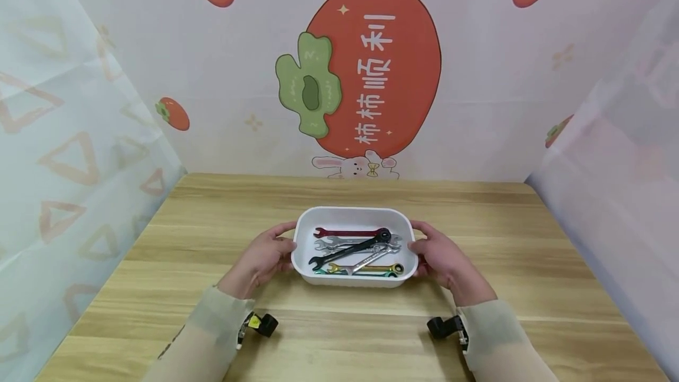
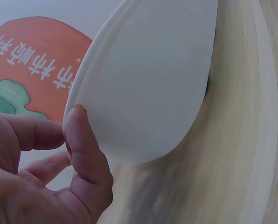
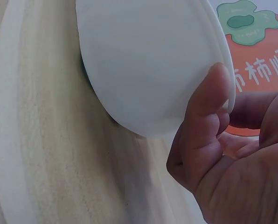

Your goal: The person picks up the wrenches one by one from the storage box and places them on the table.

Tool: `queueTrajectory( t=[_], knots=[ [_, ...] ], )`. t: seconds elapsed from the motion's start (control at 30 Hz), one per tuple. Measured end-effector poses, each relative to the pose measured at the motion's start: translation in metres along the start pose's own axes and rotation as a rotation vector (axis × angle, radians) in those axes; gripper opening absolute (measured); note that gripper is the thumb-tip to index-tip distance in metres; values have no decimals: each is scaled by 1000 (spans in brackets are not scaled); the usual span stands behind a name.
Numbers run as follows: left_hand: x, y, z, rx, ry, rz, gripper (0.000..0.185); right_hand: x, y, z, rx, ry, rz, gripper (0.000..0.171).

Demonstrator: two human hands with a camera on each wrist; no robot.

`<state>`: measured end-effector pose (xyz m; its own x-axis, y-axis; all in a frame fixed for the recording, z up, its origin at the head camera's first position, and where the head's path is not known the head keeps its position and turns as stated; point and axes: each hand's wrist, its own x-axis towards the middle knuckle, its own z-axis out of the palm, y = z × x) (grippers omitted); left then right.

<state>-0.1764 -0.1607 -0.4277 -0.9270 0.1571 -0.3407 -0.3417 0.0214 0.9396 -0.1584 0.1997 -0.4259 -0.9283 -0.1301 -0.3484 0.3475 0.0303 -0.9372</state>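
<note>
A white plastic tub is sitting between the person's two hands, over the middle of the wooden table; whether its base is touching the wood I cannot tell. Inside it, wrenches are lying in a loose pile: a red wrench is stretching along the far side, a black wrench is crossing slantwise over some silver ones, a bright silver wrench is tilting the other way, and a gold wrench and a green wrench are running along the near side.

The left hand is gripping the tub's left end, thumb and fingers pinching its rim. The right hand is grasping the opposite end the same way, so the tub is spanning the gap between them, touching both.

Nearer the person, pale sleeves are covering the forearms, and a small black camera is jutting inward from each wrist. Beyond the table, a pale backdrop is hanging, with a big orange persimmon and white lettering showing on it.
</note>
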Motion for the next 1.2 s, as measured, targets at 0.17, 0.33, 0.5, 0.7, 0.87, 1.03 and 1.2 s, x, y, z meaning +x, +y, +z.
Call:
queueTrajectory(
  t=[0.17, 0.33, 0.5, 0.7, 0.87, 1.03, 1.2],
  knots=[
    [-6, 2, 2, 26, -3, 6, 52, -4, -1, 3, -9, 6, 5, 57],
    [-8, 3, 3, 70, -24, 35, 53, -5, -2, 2, -10, 1, 0, 58],
    [-5, 3, 1, 93, -30, 23, 54, -5, -2, 0, -3, 2, 7, 58],
    [-6, 2, -1, 100, -24, -6, 54, -4, 0, 0, -1, -4, 12, 58],
    [-7, 1, -2, 85, -37, -12, 54, -5, 0, 1, -3, 2, 18, 58],
    [-9, 1, -2, 66, -60, -12, 56, -6, -1, 2, 1, -11, 7, 59],
    [-10, 2, -1, 44, -94, -2, 60, -8, -4, 3, 0, -4, 6, 58]
  ],
)
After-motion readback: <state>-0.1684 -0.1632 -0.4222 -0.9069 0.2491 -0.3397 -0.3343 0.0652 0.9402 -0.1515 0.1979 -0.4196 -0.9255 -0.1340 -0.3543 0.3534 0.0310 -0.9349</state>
